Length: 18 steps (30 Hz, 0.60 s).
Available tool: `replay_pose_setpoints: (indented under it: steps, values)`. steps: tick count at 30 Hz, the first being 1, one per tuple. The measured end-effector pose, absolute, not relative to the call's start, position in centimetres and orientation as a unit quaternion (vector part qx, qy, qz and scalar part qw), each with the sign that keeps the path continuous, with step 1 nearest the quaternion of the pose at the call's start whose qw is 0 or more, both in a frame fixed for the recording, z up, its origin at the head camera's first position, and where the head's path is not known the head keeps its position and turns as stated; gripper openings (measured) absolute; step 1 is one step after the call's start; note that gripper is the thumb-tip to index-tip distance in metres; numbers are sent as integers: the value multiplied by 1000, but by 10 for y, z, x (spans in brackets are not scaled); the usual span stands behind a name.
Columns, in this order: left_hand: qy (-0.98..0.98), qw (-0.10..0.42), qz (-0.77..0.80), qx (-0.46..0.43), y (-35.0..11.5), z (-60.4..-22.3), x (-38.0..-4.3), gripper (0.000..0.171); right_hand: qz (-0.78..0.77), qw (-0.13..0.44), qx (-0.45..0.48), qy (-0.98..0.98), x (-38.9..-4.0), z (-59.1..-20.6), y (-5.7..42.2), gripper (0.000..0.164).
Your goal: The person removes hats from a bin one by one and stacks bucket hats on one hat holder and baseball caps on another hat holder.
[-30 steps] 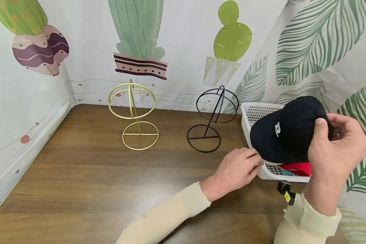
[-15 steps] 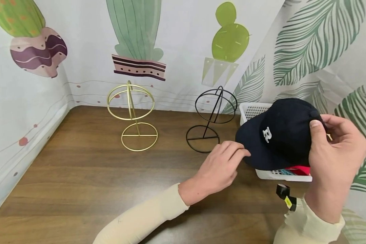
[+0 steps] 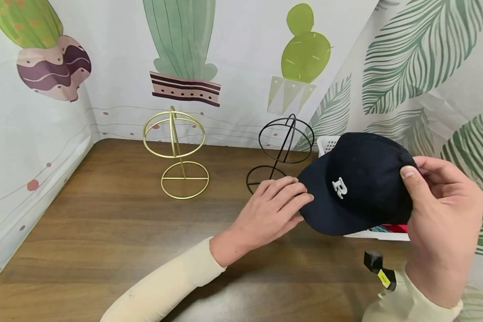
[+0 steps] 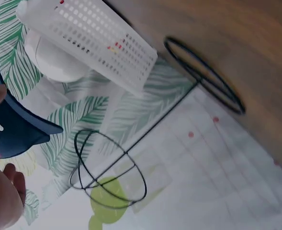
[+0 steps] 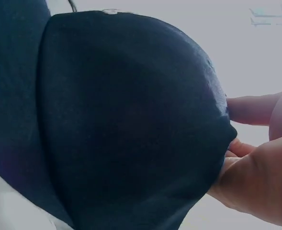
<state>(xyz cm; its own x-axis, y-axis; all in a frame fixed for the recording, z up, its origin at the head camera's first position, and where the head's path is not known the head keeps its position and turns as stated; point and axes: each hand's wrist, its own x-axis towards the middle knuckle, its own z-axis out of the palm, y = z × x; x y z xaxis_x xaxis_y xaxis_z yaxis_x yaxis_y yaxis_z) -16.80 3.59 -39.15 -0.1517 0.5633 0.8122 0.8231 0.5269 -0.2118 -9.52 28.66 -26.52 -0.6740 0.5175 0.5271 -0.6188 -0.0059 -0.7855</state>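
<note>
A dark navy baseball cap [image 3: 370, 179] with a white letter R on its front is held up over the right side of the table. My right hand [image 3: 446, 201] pinches the back edge of its crown, thumb on the near side. My left hand [image 3: 269, 208] has its fingers over the left edge of the brim, the thumb hidden beneath in the head view. In the left wrist view, parts of the cap [image 4: 16, 129] show between the digits. The right wrist view is mostly filled by the crown [image 5: 131, 120], with the right fingers at its back.
A black wire hat stand [image 3: 283, 152] is just behind the left hand, its base partly covered. A gold wire hat stand [image 3: 181, 156] stands farther left. Behind the cap is a white plastic basket [image 4: 93, 43] with red and blue items. Printed fabric hangs behind the table [image 3: 124, 232].
The cap has come leftward and nearer, out over the basket's front left, the R turning more into view. The left hand has left the basket's rim and moved left to the brim.
</note>
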Motion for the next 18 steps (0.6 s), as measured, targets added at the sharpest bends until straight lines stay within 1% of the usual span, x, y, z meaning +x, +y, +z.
replay_pose_setpoints:
  steps: [3,7,12,16,18]
  values:
    - [-728,472,-118,-484,30,-392,-166,42,734,381,71,-558,-95,-265,285,19]
    - [-708,492,-96,-497,24,-396,-166,46,749,360,83,-550,-92,-265,282,19]
    - [-682,526,-95,-500,16,-396,-167,43,762,335,115,-541,-88,-266,278,18]
    - [-657,551,-100,-505,13,-392,-167,43,807,293,147,-492,-89,-267,276,18]
    - [-645,559,-107,-510,11,-390,-168,42,830,263,159,-466,-90,-269,275,20]
